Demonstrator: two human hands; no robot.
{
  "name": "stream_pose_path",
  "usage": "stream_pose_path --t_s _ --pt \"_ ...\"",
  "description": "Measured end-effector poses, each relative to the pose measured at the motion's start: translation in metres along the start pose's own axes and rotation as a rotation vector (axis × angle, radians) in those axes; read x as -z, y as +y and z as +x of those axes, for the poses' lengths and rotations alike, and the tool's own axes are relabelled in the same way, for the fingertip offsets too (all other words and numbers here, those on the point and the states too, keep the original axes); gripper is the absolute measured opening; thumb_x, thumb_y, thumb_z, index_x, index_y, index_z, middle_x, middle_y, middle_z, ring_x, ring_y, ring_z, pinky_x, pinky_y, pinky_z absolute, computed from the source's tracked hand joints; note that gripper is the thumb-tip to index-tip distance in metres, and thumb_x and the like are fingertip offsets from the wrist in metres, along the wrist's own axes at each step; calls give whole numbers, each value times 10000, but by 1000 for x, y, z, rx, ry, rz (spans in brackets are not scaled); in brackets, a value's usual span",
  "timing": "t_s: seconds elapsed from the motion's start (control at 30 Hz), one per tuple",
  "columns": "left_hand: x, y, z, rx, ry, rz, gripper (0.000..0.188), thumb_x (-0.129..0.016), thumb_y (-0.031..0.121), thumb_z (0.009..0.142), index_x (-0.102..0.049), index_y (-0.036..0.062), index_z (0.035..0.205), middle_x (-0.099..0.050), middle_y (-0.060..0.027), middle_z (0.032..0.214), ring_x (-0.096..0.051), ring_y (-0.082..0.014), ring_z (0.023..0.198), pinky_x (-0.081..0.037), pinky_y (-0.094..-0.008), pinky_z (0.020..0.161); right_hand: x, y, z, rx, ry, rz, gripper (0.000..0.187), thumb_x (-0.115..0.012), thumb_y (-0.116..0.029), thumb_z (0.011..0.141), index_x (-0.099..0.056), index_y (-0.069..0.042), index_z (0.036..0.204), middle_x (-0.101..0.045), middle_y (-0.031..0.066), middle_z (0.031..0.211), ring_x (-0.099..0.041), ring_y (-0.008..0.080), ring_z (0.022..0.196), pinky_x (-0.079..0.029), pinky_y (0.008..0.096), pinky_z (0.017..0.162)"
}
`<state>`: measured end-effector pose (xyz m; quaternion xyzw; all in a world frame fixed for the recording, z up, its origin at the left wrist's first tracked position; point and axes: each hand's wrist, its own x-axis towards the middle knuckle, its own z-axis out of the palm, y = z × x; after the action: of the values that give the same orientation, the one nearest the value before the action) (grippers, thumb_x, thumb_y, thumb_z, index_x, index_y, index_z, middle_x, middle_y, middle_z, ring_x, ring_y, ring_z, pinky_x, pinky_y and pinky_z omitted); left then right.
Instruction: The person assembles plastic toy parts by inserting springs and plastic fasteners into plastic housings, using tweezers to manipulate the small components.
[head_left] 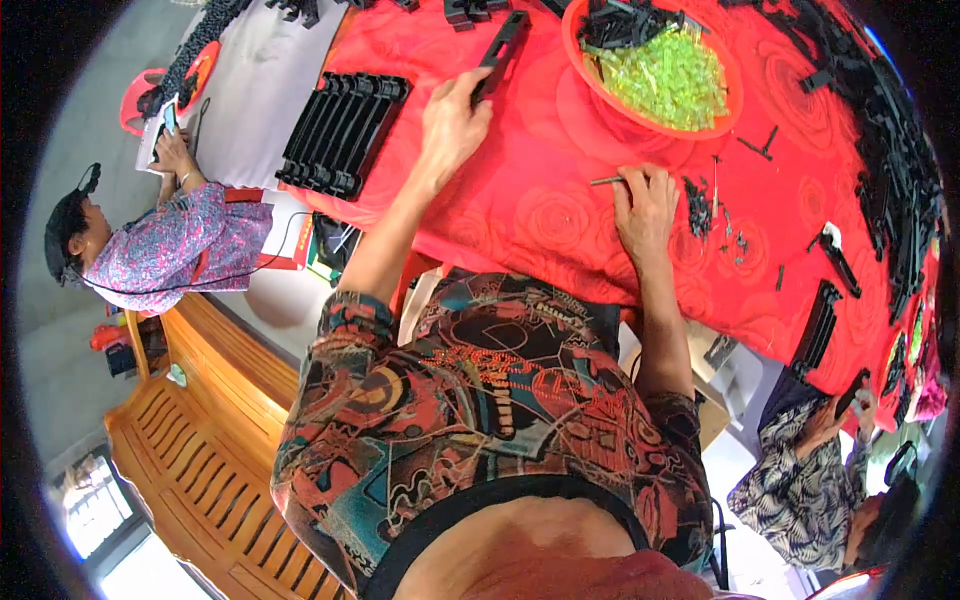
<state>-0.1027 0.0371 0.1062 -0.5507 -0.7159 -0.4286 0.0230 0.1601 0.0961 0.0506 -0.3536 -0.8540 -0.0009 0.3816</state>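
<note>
My left hand grips the near end of a long black plastic part, which points away over the red tablecloth. My right hand is closed around a thin grey rod that sticks out to its left, just above the cloth. Right of that hand lie a small heap of black bits and a slim pin-like tool. Beyond it stands an orange-red bowl with shiny yellow-green pieces and black pieces in it.
A neat row of black bars lies at left. Black parts are heaped along the right edge, with loose ones nearer. One person sits at far left, another at lower right. A wooden bench stands at lower left.
</note>
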Motion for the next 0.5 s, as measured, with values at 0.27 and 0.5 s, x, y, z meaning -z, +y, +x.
stream_pose_path --t_s 0.27,0.5 --pt "17 -27 -83 49 -128 -425 432 -577 -20 739 -542 49 1164 -605 -151 1008 -585 -243 915 -447 -325 821 -6 13 -10 57 16 -156 191 -653 -226 746 -572 -119 882 -514 71 936 -476 265 877 -358 400 747" --pt "10 -12 -80 53 -250 -367 410 -569 -45 723 -558 56 1121 -607 -122 969 -570 -234 928 -440 -327 833 -3 28 -26 -143 14 -317 205 -649 -226 735 -527 -83 819 -508 84 871 -477 276 849 -358 412 728"
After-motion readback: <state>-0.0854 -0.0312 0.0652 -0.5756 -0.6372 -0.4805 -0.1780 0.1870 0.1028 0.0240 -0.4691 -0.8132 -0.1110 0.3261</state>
